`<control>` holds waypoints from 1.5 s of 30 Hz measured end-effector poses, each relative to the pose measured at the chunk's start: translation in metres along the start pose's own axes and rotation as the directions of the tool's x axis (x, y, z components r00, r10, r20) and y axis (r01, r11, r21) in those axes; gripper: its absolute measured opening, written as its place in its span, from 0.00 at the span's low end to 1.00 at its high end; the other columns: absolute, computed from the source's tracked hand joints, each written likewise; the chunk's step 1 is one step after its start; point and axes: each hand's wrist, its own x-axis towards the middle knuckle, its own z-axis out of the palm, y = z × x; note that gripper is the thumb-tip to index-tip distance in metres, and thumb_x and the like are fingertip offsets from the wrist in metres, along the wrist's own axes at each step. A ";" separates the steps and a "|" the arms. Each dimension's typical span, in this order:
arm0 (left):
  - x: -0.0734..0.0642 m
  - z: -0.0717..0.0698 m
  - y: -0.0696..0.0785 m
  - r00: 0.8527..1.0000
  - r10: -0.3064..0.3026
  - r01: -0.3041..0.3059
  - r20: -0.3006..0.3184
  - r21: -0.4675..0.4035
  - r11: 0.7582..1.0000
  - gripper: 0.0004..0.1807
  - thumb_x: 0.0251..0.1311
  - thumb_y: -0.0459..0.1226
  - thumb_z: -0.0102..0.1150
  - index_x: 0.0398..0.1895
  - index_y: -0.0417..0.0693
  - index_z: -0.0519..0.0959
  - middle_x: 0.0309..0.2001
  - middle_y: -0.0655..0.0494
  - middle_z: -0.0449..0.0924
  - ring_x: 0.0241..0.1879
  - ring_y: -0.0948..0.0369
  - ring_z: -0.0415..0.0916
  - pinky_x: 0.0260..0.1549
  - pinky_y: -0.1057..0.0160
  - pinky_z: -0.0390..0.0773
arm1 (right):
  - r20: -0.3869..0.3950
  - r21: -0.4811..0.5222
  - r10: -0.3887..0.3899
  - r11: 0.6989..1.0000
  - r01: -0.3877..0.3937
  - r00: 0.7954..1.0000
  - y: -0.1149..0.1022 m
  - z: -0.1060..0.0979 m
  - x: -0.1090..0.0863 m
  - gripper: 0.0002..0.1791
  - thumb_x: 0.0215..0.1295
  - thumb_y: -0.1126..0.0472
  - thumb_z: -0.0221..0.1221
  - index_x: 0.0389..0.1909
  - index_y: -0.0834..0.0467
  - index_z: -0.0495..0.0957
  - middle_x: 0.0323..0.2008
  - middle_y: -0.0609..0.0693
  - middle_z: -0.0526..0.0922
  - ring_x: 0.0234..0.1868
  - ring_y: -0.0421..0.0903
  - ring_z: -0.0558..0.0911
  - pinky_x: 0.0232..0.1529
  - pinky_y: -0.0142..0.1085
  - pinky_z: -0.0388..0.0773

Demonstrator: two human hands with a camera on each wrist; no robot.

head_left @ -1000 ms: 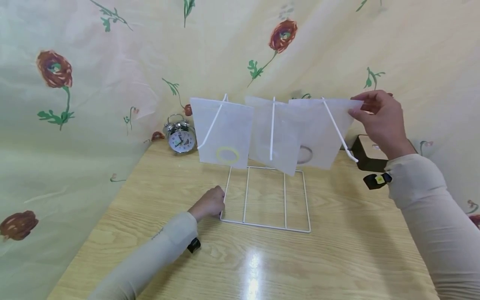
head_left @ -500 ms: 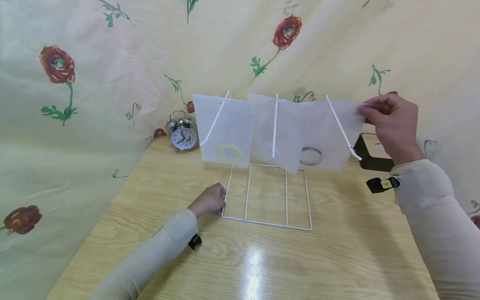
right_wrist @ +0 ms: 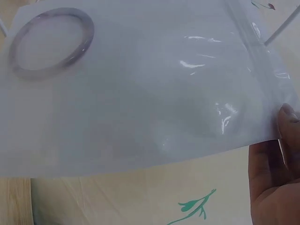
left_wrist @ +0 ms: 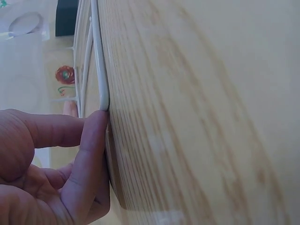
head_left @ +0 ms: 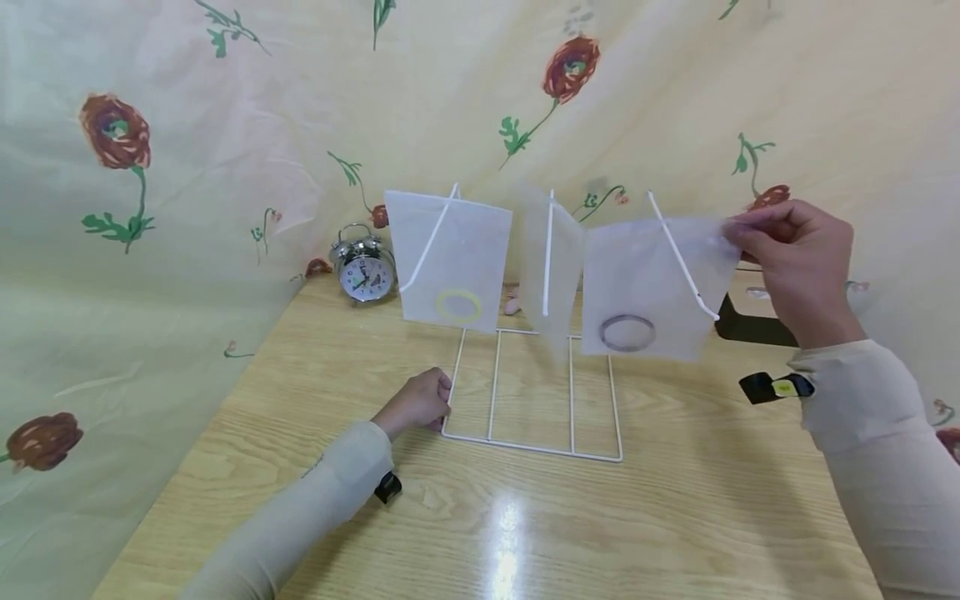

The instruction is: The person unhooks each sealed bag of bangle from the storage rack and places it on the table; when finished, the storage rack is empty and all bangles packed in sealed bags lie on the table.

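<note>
My right hand (head_left: 802, 267) pinches the top right corner of a translucent zip bag (head_left: 667, 283) with a grey-purple bangle (right_wrist: 88, 30) inside, low in the bag. A white prong (head_left: 678, 254) of the wire display rack (head_left: 532, 450) passes through this bag's top strip. On the middle prong a second bag (head_left: 531, 258) hangs turned nearly edge-on. The left prong carries a third bag (head_left: 468, 250), face forward, with a yellow ring (head_left: 438, 305) inside. My left hand (left_wrist: 61, 168) grips the rack's base wire near its front left corner, thumb and fingers around it.
A twin-bell alarm clock (head_left: 365, 271) stands at the back left of the wooden table (head_left: 420, 533). Behind my right hand sits a dark box with a light wood-coloured front (head_left: 750, 321). A floral sheet (head_left: 285, 100) covers the wall.
My right hand has shifted right and a little down, drawing the right bag forward; its bangle shows fully. The middle bag has swung from facing forward to nearly edge-on. The left hand keeps its place.
</note>
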 end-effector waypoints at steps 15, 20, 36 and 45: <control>0.001 -0.001 -0.002 1.000 -0.011 0.011 0.003 -0.044 0.999 0.22 0.57 0.20 0.60 0.56 0.32 0.71 0.44 0.44 0.73 0.37 0.51 0.78 0.30 0.64 0.86 | 0.004 0.092 0.085 0.992 -0.085 0.996 -0.009 -0.007 -0.024 0.13 0.51 0.73 0.73 0.39 0.71 0.83 0.34 0.53 0.88 0.32 0.43 0.87 0.34 0.33 0.84; 0.002 -0.002 -0.002 1.000 -0.020 0.020 0.001 -0.064 0.998 0.21 0.58 0.20 0.59 0.55 0.33 0.71 0.45 0.44 0.72 0.39 0.51 0.78 0.31 0.64 0.86 | 0.014 0.121 0.053 0.991 -0.054 0.999 -0.012 -0.007 -0.032 0.12 0.52 0.77 0.70 0.38 0.73 0.83 0.33 0.55 0.88 0.31 0.45 0.88 0.34 0.34 0.84; 0.000 0.001 -0.002 0.999 -0.035 0.033 -0.018 -0.072 0.997 0.22 0.56 0.19 0.60 0.55 0.33 0.72 0.43 0.45 0.73 0.36 0.52 0.78 0.29 0.64 0.86 | 0.036 0.209 -0.075 0.976 0.066 0.997 -0.020 -0.010 -0.070 0.10 0.53 0.86 0.63 0.37 0.81 0.80 0.32 0.59 0.87 0.33 0.47 0.88 0.36 0.36 0.83; 0.002 0.000 -0.004 0.999 -0.035 0.034 -0.015 -0.077 0.996 0.23 0.57 0.20 0.60 0.57 0.34 0.72 0.44 0.45 0.73 0.35 0.52 0.79 0.30 0.64 0.86 | 0.081 0.315 -0.149 0.942 0.116 0.985 -0.022 -0.015 -0.086 0.10 0.54 0.92 0.55 0.38 0.87 0.75 0.36 0.65 0.87 0.37 0.52 0.88 0.39 0.39 0.84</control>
